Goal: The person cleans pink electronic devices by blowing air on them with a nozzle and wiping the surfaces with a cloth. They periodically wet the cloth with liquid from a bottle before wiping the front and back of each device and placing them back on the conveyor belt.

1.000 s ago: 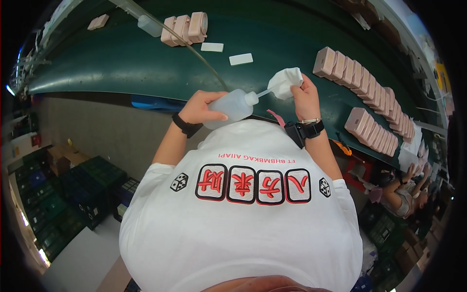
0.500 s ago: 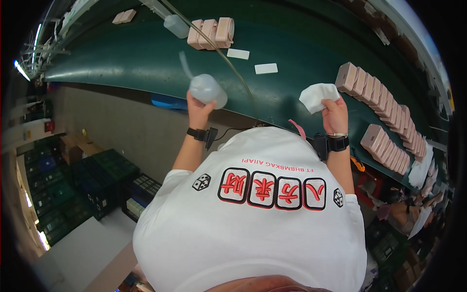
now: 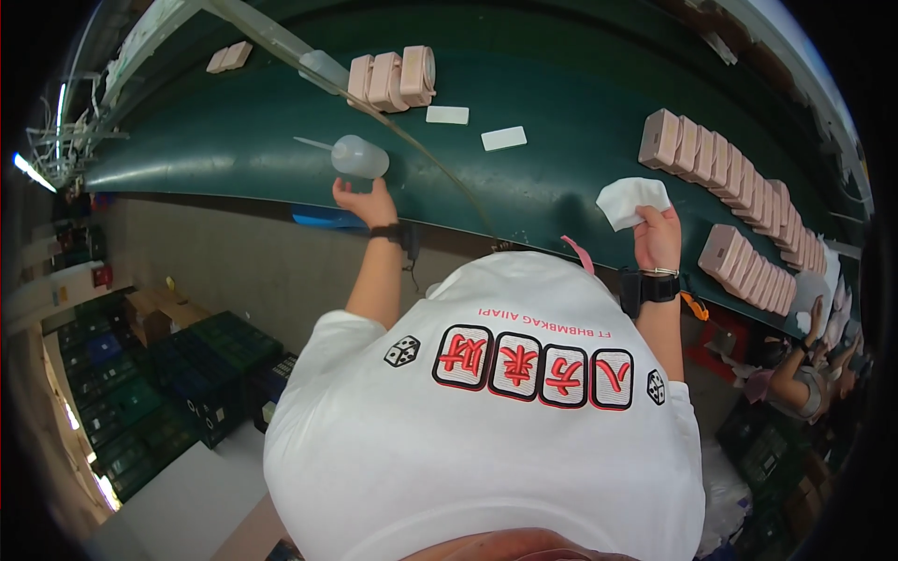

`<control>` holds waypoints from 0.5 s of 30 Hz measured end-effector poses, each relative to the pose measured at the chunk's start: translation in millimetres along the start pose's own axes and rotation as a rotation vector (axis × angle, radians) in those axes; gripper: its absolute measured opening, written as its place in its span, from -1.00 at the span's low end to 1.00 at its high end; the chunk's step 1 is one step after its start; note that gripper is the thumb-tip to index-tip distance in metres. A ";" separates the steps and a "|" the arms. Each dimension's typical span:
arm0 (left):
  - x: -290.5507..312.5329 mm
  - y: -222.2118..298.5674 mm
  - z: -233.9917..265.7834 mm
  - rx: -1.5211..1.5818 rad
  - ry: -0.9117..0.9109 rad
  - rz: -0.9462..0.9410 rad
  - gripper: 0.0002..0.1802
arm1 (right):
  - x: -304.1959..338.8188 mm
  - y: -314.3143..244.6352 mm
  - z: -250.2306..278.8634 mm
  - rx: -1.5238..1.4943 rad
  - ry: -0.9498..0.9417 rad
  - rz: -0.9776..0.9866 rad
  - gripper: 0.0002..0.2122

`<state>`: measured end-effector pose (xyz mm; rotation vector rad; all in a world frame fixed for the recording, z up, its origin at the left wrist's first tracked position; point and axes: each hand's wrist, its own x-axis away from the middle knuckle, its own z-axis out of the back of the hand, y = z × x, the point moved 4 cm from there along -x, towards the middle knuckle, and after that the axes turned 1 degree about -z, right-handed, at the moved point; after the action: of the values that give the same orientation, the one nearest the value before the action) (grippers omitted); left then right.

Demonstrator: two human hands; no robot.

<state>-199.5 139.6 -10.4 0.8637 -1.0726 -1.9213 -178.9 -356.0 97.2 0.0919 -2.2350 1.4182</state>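
A translucent squeeze bottle with a thin spout (image 3: 363,157) lies on its side on the green work surface (image 3: 533,182). Just at its near side is my left hand (image 3: 369,204), its fingers apart and no longer wrapped around it; whether a fingertip still touches the bottle I cannot tell. My right hand (image 3: 659,236) pinches a folded white cloth (image 3: 625,202) above the surface's near edge. Beyond the bottle stand several pale pink box-shaped devices (image 3: 385,82). Two small white rectangular pieces (image 3: 504,138) lie to the right of these.
Long rows of pink devices (image 3: 716,164) line the right side, with a shorter row (image 3: 739,266) nearer me. A second bottle (image 3: 324,71) lies at the back left. A thin hose (image 3: 432,150) crosses the view. Green crates (image 3: 210,351) stand on the left floor; another person (image 3: 795,383) is at far right.
My left hand has set the squeeze bottle down farther away and loosened its grasp. My right hand still holds the cloth. The view has shifted slightly.
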 end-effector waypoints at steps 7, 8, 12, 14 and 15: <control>61.7 220.2 -27.7 0.415 -0.811 -0.417 -0.30 | -4.9 8.3 32.0 -0.097 0.060 -0.005 -0.62; 56.7 236.1 -48.8 0.328 -0.893 -0.472 -0.28 | -4.0 8.2 31.3 -0.109 0.071 -0.002 -0.62; 5.9 214.8 -172.1 0.170 -0.906 -0.135 -0.04 | 5.0 5.8 32.1 -0.129 0.083 0.015 -0.63; -12.3 222.6 -211.0 0.087 -0.779 -0.197 -0.06 | 11.9 4.7 39.7 -0.125 0.099 0.044 -0.63; -27.4 210.3 -224.2 -0.016 -0.672 -0.188 -0.10 | 12.5 3.4 40.8 -0.129 0.085 0.052 -0.63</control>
<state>59.4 3.2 87.6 0.3036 -1.3843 -2.4576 -205.9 -387.3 85.9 -0.0687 -2.2663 1.2750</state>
